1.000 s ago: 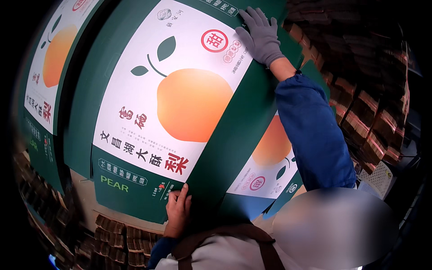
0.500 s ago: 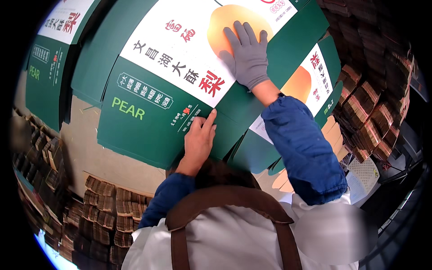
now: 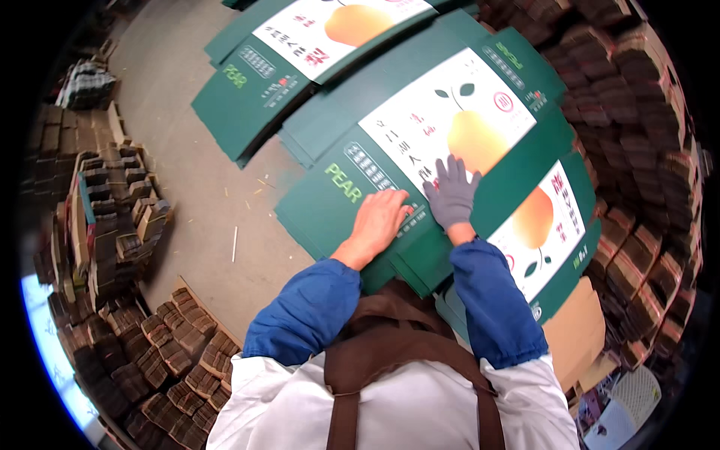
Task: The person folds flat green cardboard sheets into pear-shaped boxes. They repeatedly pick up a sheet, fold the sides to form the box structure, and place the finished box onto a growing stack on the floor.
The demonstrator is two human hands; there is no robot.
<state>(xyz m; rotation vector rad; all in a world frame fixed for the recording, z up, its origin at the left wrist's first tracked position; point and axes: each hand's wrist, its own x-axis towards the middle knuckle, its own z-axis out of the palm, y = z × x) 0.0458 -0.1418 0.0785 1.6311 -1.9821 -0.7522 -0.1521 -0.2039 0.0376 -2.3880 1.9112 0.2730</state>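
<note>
Under both hands' fingers, flat green carton, palms down

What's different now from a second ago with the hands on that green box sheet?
The gloved right hand, stretched out to the far end of the green carton sheet a second ago, has pulled back and now lies flat beside the bare left hand near the sheet's near edge. The view has drawn back, showing more floor. Both hands still press flat on the sheet, gripping nothing.
</note>
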